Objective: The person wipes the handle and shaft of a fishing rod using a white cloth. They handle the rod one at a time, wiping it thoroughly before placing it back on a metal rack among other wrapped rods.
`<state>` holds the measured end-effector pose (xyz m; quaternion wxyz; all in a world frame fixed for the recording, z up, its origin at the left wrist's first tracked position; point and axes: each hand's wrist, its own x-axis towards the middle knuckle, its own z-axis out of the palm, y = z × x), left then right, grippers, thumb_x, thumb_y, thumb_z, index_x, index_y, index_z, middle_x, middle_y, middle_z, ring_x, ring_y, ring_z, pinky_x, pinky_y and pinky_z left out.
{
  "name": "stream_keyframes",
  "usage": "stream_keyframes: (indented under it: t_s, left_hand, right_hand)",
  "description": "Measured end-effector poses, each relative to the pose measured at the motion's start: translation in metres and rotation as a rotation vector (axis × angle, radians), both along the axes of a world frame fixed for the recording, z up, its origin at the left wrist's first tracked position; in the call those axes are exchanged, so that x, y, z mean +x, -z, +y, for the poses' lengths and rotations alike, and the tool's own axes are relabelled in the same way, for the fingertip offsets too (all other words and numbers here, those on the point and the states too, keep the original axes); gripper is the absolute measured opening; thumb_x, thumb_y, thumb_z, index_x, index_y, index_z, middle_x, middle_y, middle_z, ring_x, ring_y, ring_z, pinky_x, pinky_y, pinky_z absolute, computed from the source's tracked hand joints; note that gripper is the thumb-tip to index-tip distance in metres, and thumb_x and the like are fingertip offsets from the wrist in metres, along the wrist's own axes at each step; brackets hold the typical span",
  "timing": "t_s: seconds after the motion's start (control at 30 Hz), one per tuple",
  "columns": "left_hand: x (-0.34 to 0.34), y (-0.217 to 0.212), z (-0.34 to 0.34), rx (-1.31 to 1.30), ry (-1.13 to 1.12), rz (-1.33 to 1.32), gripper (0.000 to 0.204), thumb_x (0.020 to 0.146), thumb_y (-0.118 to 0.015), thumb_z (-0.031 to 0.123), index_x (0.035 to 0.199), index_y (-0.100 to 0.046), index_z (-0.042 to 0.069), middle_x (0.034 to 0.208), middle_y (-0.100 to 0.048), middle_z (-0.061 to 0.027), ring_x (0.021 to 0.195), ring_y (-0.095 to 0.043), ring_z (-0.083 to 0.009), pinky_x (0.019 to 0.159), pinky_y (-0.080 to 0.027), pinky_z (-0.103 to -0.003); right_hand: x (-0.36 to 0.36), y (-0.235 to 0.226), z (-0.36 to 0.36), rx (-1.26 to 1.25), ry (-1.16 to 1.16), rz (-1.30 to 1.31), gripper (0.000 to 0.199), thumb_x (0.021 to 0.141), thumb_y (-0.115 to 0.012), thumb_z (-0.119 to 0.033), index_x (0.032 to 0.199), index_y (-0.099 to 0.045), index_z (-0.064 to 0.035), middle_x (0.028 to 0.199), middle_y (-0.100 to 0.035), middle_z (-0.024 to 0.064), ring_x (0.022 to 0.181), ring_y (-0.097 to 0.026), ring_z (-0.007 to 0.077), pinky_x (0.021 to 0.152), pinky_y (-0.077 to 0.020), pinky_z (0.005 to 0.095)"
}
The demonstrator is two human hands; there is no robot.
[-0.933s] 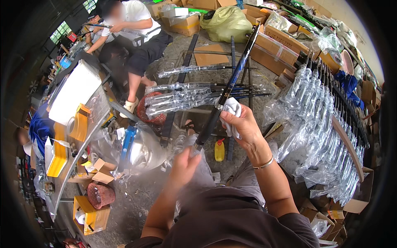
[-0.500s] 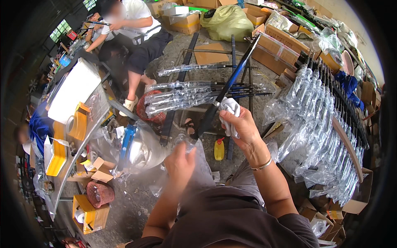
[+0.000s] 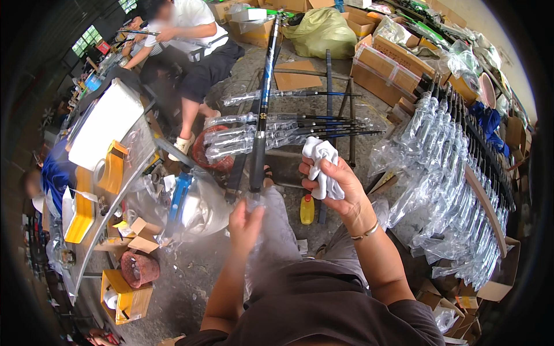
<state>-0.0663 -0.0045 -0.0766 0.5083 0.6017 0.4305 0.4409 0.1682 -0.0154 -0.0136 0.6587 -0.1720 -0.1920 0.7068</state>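
My left hand (image 3: 246, 224) is closed round the lower end of a black and blue fishing rod (image 3: 261, 124), where clear plastic shows by the fingers. The rod stands nearly upright in view, its far end pointing away from me. To the right, my right hand (image 3: 340, 187) grips a crumpled white cloth (image 3: 324, 164), apart from the rod. Beyond the rod, several fishing rods in clear plastic sleeves (image 3: 245, 138) lie across a dark metal rack (image 3: 236, 173). Many more sleeved rods (image 3: 444, 179) lean in a row at the right.
A yellow bottle (image 3: 307, 209) stands on the floor before me. At the left is a table (image 3: 130, 164) with yellow boxes, and a red basket (image 3: 140, 270) near it. Cardboard boxes (image 3: 384, 75) and a pale green sack (image 3: 322, 33) stand far back. A seated co-worker (image 3: 199, 52) works at the upper left.
The rod has swung left from a rightward slant to nearly upright. The cloth in my right hand has come away from the rod.
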Motion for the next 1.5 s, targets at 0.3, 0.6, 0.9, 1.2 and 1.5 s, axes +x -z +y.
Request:
stream_keyframes:
  t_s: [0.3,0.6,0.9,1.2,1.5]
  left_hand:
    - [-0.002,0.003,0.001,-0.485,0.510,-0.653,0.041,0.089,-0.057,0.035,0.101,-0.052,-0.004,0.061,-0.045,-0.0018,0.040,-0.036,-0.0076,0.037,-0.028,-0.023]
    - [-0.006,0.017,0.001,-0.548,0.682,-0.776,0.049,0.089,-0.056,0.040,0.102,-0.051,-0.007,0.057,-0.041,-0.0006,0.038,-0.034,-0.0071,0.036,-0.027,-0.024]
    - [-0.005,0.029,0.010,-0.638,0.976,-1.036,0.053,0.090,-0.049,0.046,0.094,-0.051,-0.006,0.046,-0.032,0.0063,0.030,-0.028,-0.0042,0.029,-0.025,-0.021]
    - [-0.002,0.033,0.015,-0.597,1.137,-1.209,0.052,0.092,-0.044,0.046,0.092,-0.050,-0.006,0.042,-0.032,0.0078,0.028,-0.028,-0.0033,0.028,-0.025,-0.020]
    - [-0.001,0.032,0.013,-0.609,1.116,-1.287,0.049,0.093,-0.045,0.043,0.086,-0.048,-0.006,0.041,-0.033,0.0071,0.026,-0.027,-0.0027,0.025,-0.027,-0.018]
  right_hand:
    - [0.006,0.009,-0.003,0.015,0.089,-0.953,0.021,0.092,-0.048,-0.008,0.109,-0.056,0.0026,0.102,-0.062,0.0088,0.092,-0.058,0.0134,0.083,-0.0459,0.0280]
    - [0.001,0.008,-0.006,0.043,0.220,-0.977,0.011,0.092,-0.047,-0.003,0.101,-0.051,0.0008,0.100,-0.061,0.0080,0.091,-0.057,0.0131,0.082,-0.0455,0.0272]
    - [0.000,0.012,-0.008,0.030,0.360,-1.187,0.014,0.091,-0.055,-0.008,0.100,-0.049,0.0000,0.078,-0.054,0.0025,0.072,-0.048,0.0078,0.064,-0.0430,0.0244]
    - [-0.006,0.011,-0.014,-0.027,0.355,-1.150,0.018,0.092,-0.055,-0.014,0.102,-0.046,-0.0017,0.078,-0.052,0.0018,0.071,-0.048,0.0076,0.062,-0.0428,0.0236]
    - [-0.004,-0.005,-0.020,-0.059,0.074,-0.861,0.022,0.087,-0.064,-0.015,0.101,-0.055,-0.0011,0.086,-0.061,0.0029,0.078,-0.057,0.0090,0.068,-0.0479,0.0232]
